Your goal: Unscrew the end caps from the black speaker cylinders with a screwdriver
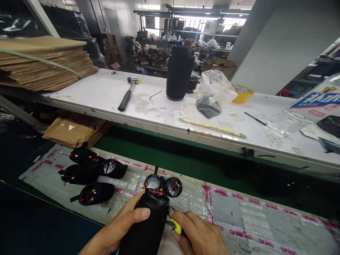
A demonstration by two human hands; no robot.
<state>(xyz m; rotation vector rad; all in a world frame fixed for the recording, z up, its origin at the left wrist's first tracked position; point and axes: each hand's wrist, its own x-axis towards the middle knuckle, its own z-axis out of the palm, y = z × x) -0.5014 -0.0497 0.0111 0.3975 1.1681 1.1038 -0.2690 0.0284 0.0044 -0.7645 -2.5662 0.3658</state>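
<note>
A black cylindrical housing (pixel 145 226) lies tilted at the bottom centre, red wires showing at its far end. My left hand (pixel 124 221) is closed round its left side, the thumb on top. At its right edge my right hand (pixel 195 232) pinches a small yellow-handled tool (pixel 176 226), whose dark tip meets the housing's side. Just beyond are two round black parts, one (pixel 152 182) with ribs inside and one (pixel 173 187) with coloured wires. Several more black housings with wires, such as one (pixel 97 193), lie at the left on the plastic-covered lower surface (pixel 191 202).
On the white shelf (pixel 106 94) are a hammer (pixel 126 99), a black cylinder (pixel 179 74), a plastic bag (pixel 212 88), a yellow bowl (pixel 242 93), yellowish sticks (pixel 212 128) and a clear bottle (pixel 294 118). Cardboard sheets (pixel 45 65) are stacked at the left, above a brown package (pixel 71 129).
</note>
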